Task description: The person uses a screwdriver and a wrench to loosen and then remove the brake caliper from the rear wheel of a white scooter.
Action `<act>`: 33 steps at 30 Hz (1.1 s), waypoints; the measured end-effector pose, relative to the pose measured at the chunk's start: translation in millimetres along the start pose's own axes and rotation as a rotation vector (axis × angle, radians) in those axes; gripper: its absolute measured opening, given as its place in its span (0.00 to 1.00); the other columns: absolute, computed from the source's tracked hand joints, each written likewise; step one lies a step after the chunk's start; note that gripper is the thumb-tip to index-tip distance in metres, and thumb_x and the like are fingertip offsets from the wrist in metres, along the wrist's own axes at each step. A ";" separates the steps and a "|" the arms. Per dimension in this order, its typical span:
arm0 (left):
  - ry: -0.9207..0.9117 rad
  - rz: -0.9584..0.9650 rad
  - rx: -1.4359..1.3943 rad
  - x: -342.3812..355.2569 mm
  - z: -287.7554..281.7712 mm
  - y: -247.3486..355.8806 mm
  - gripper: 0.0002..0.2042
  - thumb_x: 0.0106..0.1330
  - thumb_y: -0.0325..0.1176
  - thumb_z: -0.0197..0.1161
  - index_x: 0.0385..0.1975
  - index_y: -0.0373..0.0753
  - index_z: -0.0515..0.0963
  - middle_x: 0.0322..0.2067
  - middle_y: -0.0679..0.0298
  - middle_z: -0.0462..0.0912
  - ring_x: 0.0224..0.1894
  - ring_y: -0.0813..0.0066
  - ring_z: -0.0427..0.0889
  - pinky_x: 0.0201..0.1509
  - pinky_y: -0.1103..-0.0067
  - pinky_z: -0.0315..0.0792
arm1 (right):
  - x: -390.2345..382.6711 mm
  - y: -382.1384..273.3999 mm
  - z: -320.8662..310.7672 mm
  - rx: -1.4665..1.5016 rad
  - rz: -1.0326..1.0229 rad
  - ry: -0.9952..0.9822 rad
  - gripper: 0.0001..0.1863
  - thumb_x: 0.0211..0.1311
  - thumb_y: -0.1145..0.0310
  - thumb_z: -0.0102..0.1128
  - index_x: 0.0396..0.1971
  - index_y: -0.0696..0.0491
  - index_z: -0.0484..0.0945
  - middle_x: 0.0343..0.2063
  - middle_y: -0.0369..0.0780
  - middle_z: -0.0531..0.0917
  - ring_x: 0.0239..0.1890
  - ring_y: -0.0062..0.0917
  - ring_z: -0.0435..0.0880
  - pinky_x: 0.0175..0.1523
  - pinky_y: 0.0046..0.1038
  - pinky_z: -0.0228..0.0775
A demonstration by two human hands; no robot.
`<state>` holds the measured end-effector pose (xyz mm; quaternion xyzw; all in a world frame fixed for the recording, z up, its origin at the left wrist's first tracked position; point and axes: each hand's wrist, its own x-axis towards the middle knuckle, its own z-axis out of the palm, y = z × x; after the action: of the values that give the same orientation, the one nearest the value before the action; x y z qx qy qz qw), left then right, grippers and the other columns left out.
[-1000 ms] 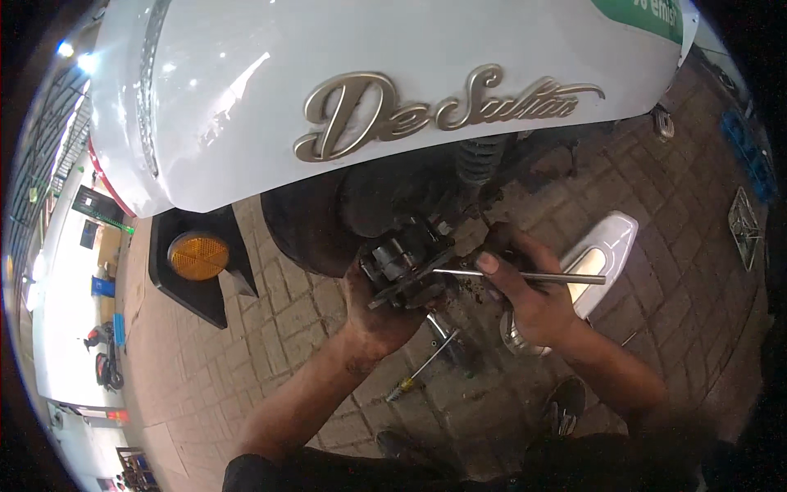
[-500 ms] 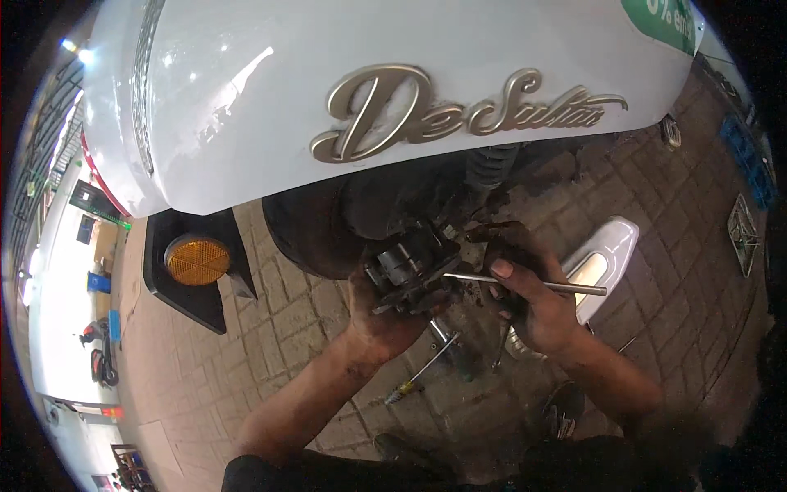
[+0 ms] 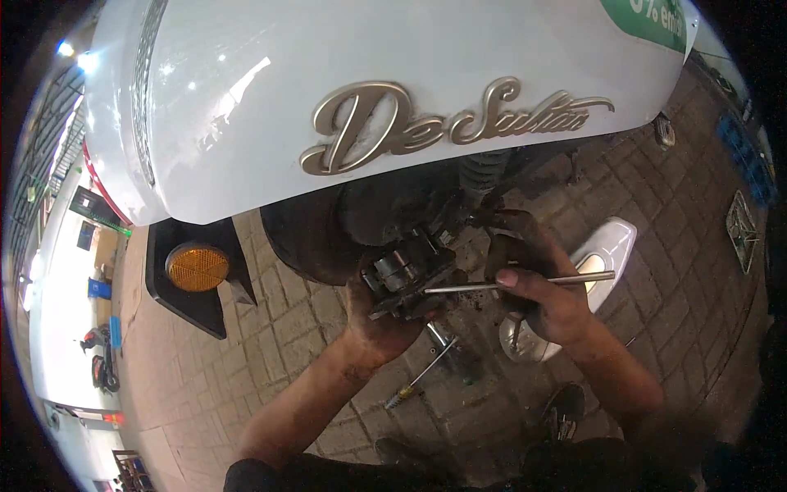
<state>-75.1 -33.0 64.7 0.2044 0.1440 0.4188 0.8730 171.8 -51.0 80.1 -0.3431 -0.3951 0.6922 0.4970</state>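
Observation:
My left hand is wrapped round a dark, greasy brake caliper, held up beside the vehicle's dark wheel. In my right hand is a thin metal rod tool, gripped between thumb and fingers and lying roughly level. Its narrow tip meets the caliper's lower right side; its thicker end sticks out to the right. A second slim dark piece shows below the right hand, too unclear to name. Above both hands hangs the glossy white body panel with raised metallic lettering.
A screwdriver with a yellowish handle lies on the paving below the hands. To the right rests a white plastic piece. An orange reflector on a black bracket juts out at left. A blue crate stands far right.
The rod's tip has moved left and slightly down along the caliper, with my right hand turned and lowered a little. My left hand still holds the caliper. The view has shifted slightly.

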 end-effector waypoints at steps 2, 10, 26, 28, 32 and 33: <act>0.237 -0.005 0.120 0.3 14.4 -0.9 0.37 0.56 0.69 0.52 0.60 0.50 0.70 0.57 0.62 0.75 0.59 0.61 0.72 0.57 0.63 0.65 | 2.0 -4.2 9.6 -0.079 -0.013 -0.010 0.31 0.58 0.64 0.67 0.59 0.59 0.67 0.47 0.42 0.79 0.50 0.26 0.75 0.56 0.28 0.67; 0.279 -0.015 0.106 -0.5 16.7 -5.2 0.37 0.60 0.69 0.46 0.59 0.45 0.71 0.56 0.58 0.75 0.59 0.60 0.72 0.64 0.63 0.60 | 6.7 10.1 35.7 -0.558 -0.481 0.008 0.18 0.53 0.65 0.70 0.43 0.56 0.80 0.46 0.48 0.80 0.53 0.38 0.77 0.57 0.37 0.68; 0.105 0.013 0.067 -4.9 2.0 -6.1 0.33 0.64 0.63 0.47 0.60 0.44 0.70 0.59 0.59 0.72 0.61 0.63 0.70 0.70 0.62 0.56 | 42.3 -2.8 18.1 -0.876 -0.690 -0.056 0.18 0.46 0.58 0.75 0.34 0.54 0.83 0.31 0.45 0.85 0.35 0.39 0.85 0.41 0.36 0.76; 0.134 -0.015 0.089 -5.1 3.1 -3.0 0.33 0.64 0.62 0.50 0.60 0.43 0.69 0.59 0.59 0.72 0.61 0.63 0.70 0.69 0.62 0.57 | 47.9 -5.4 21.9 -0.790 -0.679 -0.119 0.15 0.48 0.62 0.75 0.32 0.56 0.83 0.29 0.43 0.85 0.32 0.31 0.85 0.39 0.30 0.76; 0.075 -0.111 0.109 -12.4 -4.0 6.2 0.31 0.63 0.58 0.56 0.60 0.42 0.69 0.59 0.60 0.73 0.60 0.63 0.72 0.67 0.63 0.59 | 59.2 -5.9 26.5 -0.735 -0.753 -0.177 0.14 0.50 0.65 0.75 0.31 0.58 0.82 0.28 0.42 0.85 0.31 0.25 0.84 0.37 0.26 0.75; 0.061 -0.164 0.114 -17.0 -12.8 4.6 0.31 0.63 0.57 0.57 0.60 0.42 0.68 0.59 0.60 0.73 0.60 0.63 0.72 0.67 0.63 0.60 | 61.7 -1.8 25.6 -0.745 -0.741 -0.165 0.15 0.49 0.63 0.75 0.31 0.57 0.82 0.29 0.42 0.85 0.32 0.28 0.84 0.38 0.28 0.75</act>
<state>-94.0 -40.8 57.0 0.2283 0.2101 0.3432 0.8866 133.6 3.3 88.2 -0.2780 -0.7468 0.3076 0.5200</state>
